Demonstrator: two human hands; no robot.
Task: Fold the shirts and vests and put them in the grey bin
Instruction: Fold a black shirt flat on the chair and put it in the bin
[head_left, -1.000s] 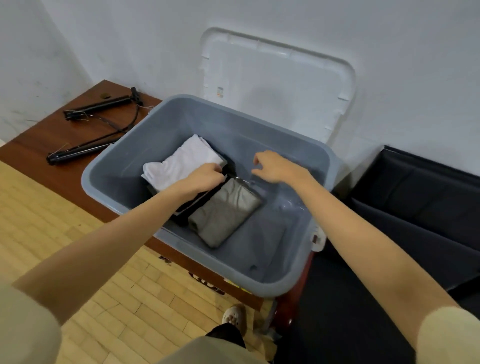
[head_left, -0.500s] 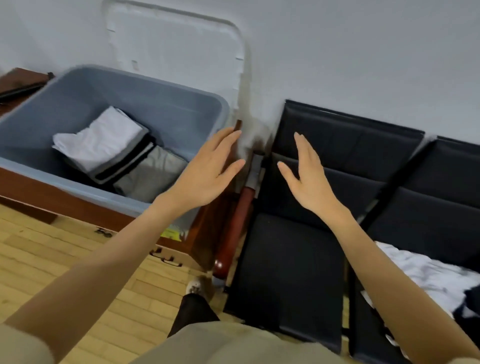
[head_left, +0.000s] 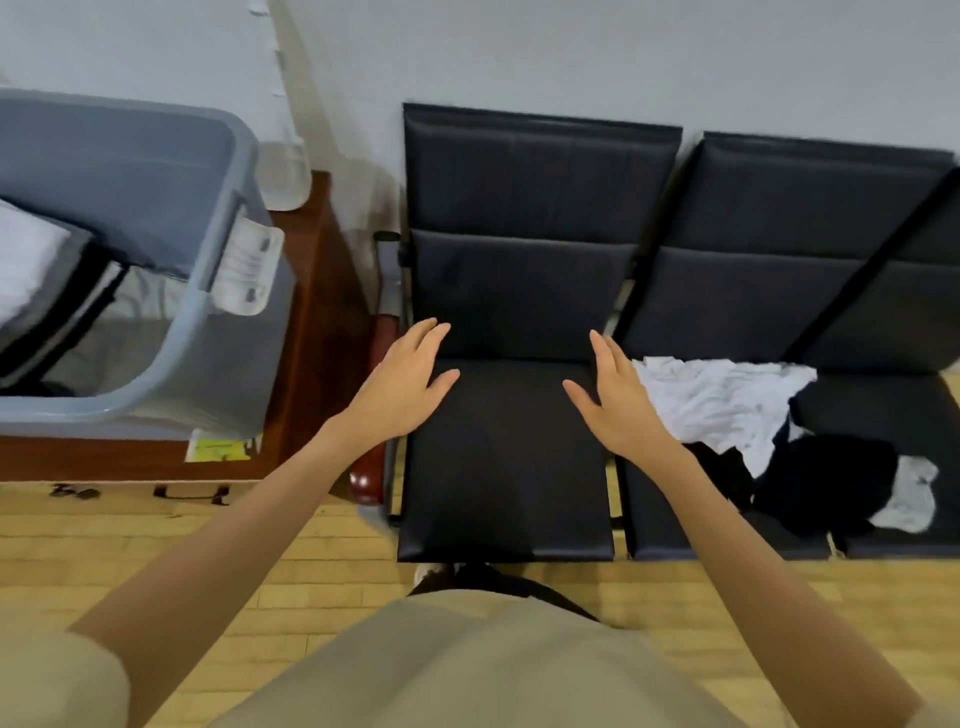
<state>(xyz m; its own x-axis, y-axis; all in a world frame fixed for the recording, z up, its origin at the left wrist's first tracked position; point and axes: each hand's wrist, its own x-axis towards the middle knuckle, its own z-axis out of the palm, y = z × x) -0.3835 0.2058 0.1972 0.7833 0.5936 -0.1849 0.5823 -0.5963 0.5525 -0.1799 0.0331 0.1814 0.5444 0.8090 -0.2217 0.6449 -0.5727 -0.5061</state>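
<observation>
The grey bin stands at the left on a wooden table, with folded clothes inside: a white piece, a black-and-white piece and a grey piece. My left hand and my right hand hover over the bare seat of a black chair, fingers straight, holding nothing. On the chair to the right lies a crumpled white garment, with a black garment and another white piece beside it.
The brown wooden table carries the bin, and a white lid leans on the wall behind. A second black chair adjoins the first. Yellow wooden floor runs along the front.
My view has swung right, away from the bin toward the chairs. Both hands left the folded grey piece in the bin and now hang over the left chair's seat.
</observation>
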